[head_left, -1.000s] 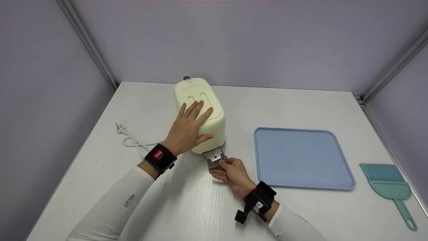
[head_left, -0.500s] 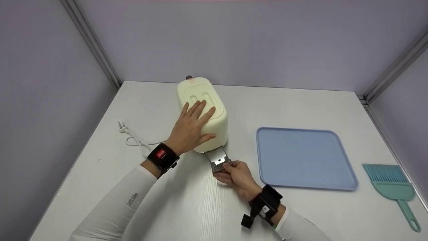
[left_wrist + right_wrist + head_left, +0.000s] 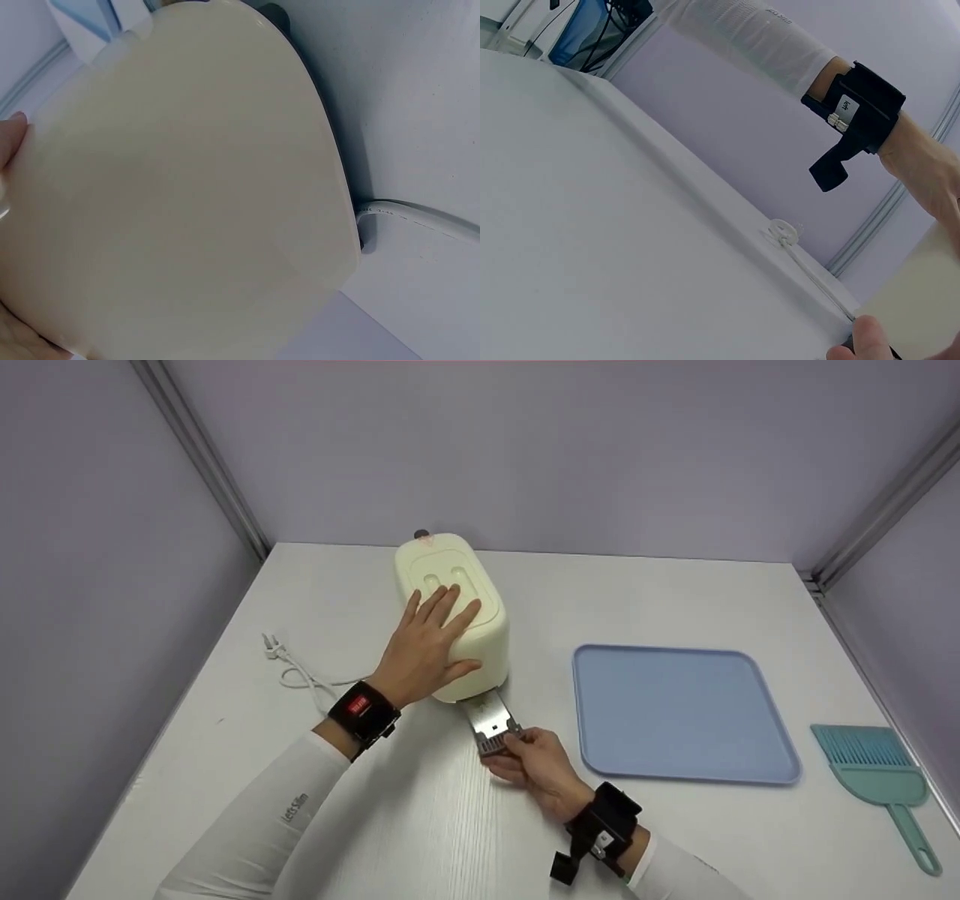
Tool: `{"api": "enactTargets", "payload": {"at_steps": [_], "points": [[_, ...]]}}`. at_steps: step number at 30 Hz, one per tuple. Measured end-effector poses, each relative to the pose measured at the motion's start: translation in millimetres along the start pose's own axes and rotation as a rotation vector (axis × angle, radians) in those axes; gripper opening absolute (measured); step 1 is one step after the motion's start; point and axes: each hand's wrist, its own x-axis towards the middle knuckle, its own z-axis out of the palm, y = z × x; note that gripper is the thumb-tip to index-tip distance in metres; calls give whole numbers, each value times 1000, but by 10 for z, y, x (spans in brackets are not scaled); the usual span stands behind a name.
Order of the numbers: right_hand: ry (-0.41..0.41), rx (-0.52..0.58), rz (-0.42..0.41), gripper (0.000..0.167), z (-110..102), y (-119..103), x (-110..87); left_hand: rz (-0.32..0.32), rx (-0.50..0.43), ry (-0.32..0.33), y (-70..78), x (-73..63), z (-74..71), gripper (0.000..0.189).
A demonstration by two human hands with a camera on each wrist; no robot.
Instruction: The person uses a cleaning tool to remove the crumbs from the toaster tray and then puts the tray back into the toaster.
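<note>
A cream toaster (image 3: 489, 652) stands on the table, its top bearing two raised oblong marks. My left hand (image 3: 421, 649) rests on that top with the fingers spread out straight. From the toaster's near end, low down, a metal crumb tray (image 3: 486, 714) sticks out, its far part hidden inside. My right hand (image 3: 544, 769) pinches the tray's dark grey end, thumb on top and fingers beneath. The toaster's side (image 3: 180, 180) fills most of the left wrist view. In the right wrist view, only part of the right thumb (image 3: 870, 337) and fingertips shows at the bottom edge.
A blue tray (image 3: 686, 716) lies to the right on the white table. Farther right is a teal dustpan (image 3: 877, 787) with a brush-like bristled end. The white cord and plug (image 3: 274, 649) lie left of the toaster. Walls (image 3: 525, 457) enclose the back and sides.
My right hand has moved toward me and slightly right, drawing the crumb tray farther out of the toaster. The left hand stays on the toaster's top.
</note>
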Motion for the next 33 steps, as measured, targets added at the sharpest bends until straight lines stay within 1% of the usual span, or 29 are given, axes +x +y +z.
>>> {"api": "enactTargets", "payload": {"at_steps": [11,17,23,29,33], "points": [[15,-20,24,31,-65,30,-121,0,7,5,-4,1,6,80],[6,-32,22,32,-97,54,-164,-4,9,-7,-4,2,15,81],[-2,-26,20,30,-130,64,-195,6,-1,6,2,8,14,81],[-41,-30,33,31,-184,28,-217,1,6,-5,-3,7,1,81],[-79,-37,49,31,-249,-9,-235,2,7,0,-10,2,5,81]]}}
